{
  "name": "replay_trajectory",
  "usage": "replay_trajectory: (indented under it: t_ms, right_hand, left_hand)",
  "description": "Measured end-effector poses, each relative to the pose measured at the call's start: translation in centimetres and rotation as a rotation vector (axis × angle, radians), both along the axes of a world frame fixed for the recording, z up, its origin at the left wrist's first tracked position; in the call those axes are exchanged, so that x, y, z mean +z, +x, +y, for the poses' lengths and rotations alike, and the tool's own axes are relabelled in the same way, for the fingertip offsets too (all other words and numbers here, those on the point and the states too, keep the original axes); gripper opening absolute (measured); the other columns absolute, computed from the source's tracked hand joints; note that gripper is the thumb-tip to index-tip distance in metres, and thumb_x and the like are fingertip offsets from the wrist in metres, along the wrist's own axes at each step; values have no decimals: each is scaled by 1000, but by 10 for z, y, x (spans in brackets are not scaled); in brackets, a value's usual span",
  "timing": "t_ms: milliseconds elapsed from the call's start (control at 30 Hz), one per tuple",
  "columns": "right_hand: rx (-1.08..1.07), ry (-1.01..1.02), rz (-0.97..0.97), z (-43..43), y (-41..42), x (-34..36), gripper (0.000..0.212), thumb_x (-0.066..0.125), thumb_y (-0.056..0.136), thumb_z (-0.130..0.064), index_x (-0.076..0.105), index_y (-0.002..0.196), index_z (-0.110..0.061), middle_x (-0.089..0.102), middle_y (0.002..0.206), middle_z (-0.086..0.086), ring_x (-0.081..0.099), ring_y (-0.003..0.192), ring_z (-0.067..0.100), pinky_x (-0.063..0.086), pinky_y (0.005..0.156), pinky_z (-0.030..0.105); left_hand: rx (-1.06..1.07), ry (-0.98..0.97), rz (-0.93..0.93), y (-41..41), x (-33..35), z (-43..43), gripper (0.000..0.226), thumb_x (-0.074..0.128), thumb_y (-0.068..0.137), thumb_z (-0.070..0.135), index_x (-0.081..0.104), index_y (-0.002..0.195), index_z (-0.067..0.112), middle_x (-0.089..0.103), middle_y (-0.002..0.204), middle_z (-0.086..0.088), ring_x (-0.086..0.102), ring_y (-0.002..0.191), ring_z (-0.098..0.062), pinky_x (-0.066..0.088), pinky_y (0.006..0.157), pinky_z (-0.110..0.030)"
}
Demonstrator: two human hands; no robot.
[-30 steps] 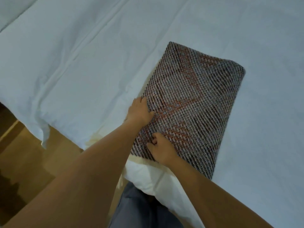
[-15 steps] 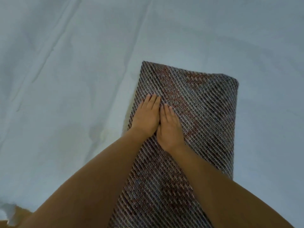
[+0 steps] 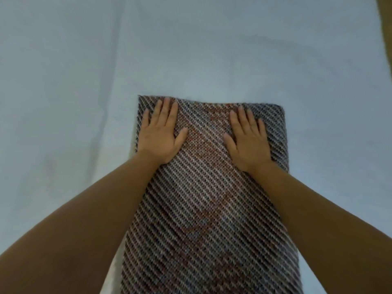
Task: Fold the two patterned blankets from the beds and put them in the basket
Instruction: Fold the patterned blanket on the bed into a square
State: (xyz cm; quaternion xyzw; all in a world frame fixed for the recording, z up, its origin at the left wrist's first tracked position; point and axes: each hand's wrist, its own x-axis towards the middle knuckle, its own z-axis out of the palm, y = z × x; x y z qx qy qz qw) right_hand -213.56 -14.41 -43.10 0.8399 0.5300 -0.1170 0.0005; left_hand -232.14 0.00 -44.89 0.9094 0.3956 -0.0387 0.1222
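Note:
A patterned blanket (image 3: 203, 200), woven in grey, white and rust diagonal stripes, lies folded into a long rectangle on the white bed sheet (image 3: 63, 81). Its near end runs out of the frame at the bottom. My left hand (image 3: 161, 134) presses flat on the far left corner, fingers straight. My right hand (image 3: 248, 139) presses flat on the far right part, fingers straight and slightly spread. Both palms lie on the cloth. No basket and no second blanket are in view.
The white sheet spreads on all sides of the blanket with soft creases. A strip of brown surface (image 3: 387, 28) shows past the bed's edge at the top right corner.
My hands have slid from side by side at the blanket's middle out to its far corners, now spread flat. The view has moved in closer over the bed.

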Motion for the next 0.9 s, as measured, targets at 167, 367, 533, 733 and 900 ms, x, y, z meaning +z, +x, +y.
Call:
replay_trajectory:
  t_ms: [167,367,533,733,900]
  right_hand:
    - [-327,-91,30,-7,53,-6,62,12,94,-54,-4,148,-28,-7,159,5,-9,145,22,-5,115,48]
    - [-270,-169,125,18,80,3,64,34,91,-56,22,144,-23,19,152,14,15,140,34,16,111,55]
    - [-126,-270,76,28,86,24,58,52,87,-51,42,127,-10,46,127,17,42,117,35,37,95,50]
    - [-261,38,-157,7,45,26,36,54,88,-40,53,101,-7,59,104,14,51,99,34,38,83,42]
    - [-195,144,-217,-37,31,48,27,57,87,-29,52,97,-4,58,98,17,49,94,33,33,82,42]
  left_hand:
    - [98,-15,3,6,-6,22,77,3,85,65,-6,148,22,-5,159,-5,-11,145,-21,-14,111,-42]
    - [-17,101,125,26,13,41,97,4,72,83,42,126,11,48,128,-17,38,124,-35,3,110,-62]
    - [-114,68,168,34,28,50,106,15,51,95,53,107,13,61,105,-10,53,104,-31,22,104,-55]
    - [-68,204,-26,21,35,28,70,45,68,79,57,84,12,60,82,-8,53,83,-29,35,84,-42]
    - [-76,233,-132,-4,66,8,53,58,77,62,53,80,9,58,79,-9,53,79,-30,34,83,-41]
